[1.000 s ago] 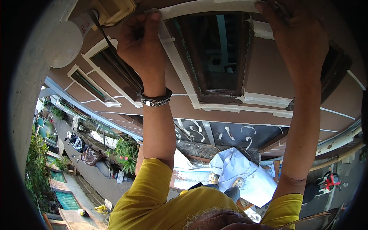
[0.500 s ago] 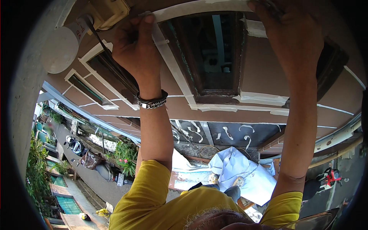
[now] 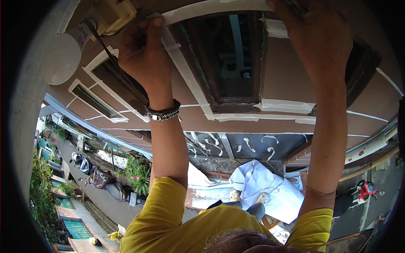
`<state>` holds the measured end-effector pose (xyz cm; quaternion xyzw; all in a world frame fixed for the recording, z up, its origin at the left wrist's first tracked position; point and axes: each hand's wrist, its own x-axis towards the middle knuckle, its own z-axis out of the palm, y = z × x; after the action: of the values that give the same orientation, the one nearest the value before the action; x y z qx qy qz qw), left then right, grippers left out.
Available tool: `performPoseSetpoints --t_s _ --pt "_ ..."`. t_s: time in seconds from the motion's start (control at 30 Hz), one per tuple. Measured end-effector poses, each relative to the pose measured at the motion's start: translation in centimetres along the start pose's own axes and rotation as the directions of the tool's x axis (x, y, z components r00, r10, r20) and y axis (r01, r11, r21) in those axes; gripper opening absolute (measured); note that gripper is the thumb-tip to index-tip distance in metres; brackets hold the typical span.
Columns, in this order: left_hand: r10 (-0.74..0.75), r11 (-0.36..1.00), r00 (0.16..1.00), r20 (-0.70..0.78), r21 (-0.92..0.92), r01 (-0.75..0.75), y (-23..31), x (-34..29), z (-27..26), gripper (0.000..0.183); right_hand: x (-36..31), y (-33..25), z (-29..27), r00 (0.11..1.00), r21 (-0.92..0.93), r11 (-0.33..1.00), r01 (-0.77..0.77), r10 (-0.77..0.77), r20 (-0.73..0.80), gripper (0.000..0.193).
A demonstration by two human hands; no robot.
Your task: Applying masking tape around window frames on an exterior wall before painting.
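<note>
A strip of pale masking tape (image 3: 215, 7) runs along the top of a dark-framed window (image 3: 232, 59) in a brown wall. My left hand (image 3: 145, 59) is closed at the strip's left end, thumb and fingers pinching it by the window's upper left corner. The strip's right end is in my right hand (image 3: 318, 46), whose fingers are bent round it and partly cut off by the upper edge. Whether a tape roll sits in that palm cannot be made out. More tape (image 3: 185, 71) lines the window's left side, and torn paper-like strips (image 3: 287, 105) border its bottom.
A round white lamp (image 3: 63, 59) hangs at the upper left. Two smaller taped windows (image 3: 95, 99) are beyond my left wrist. Far below lie a white-blue sheet (image 3: 265, 189) around my feet, curled tape scraps (image 3: 249, 145), parked motorbikes (image 3: 365, 192) and plants (image 3: 137, 175).
Both hands and the strip have shifted slightly left in view, together with the wall and window. The grip of each hand looks the same.
</note>
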<state>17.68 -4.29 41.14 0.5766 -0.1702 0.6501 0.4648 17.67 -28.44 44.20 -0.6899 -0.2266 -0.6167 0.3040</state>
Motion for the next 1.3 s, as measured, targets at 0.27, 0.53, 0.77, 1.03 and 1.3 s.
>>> performPoseSetpoints --t_s 0.27,0.53,0.77,1.03,1.3 --pt "0.023 0.999 1.0 -0.006 0.03 -0.023 -0.2 0.1 -0.1 0.015 -0.1 -0.5 -0.2 1.0 -0.016 1.0 0.022 -0.022 0.003 0.014" --pt "0.012 1.0 1.0 -0.003 0.028 -0.012 -0.1 0.0 0.0 0.019 -0.2 -0.6 0.2 0.998 -0.028 0.998 -0.048 0.047 -0.032 0.015" --pt "0.004 1.0 1.0 0.013 0.003 -0.004 0.1 -0.1 -0.1 0.019 -0.2 -1.7 -0.4 0.991 0.01 0.991 -0.134 0.134 -0.003 0.015" --pt "0.003 1.0 1.0 0.013 0.025 -0.004 -0.1 -0.1 -0.3 0.019 0.5 -3.0 -1.4 0.984 -0.02 0.986 -0.167 0.168 0.055 0.015" --pt "0.033 0.999 0.999 0.013 0.009 -0.033 -0.3 0.0 -0.1 0.02 -0.1 -2.6 -0.9 0.997 -0.127 0.991 0.028 -0.037 -0.064 0.013"
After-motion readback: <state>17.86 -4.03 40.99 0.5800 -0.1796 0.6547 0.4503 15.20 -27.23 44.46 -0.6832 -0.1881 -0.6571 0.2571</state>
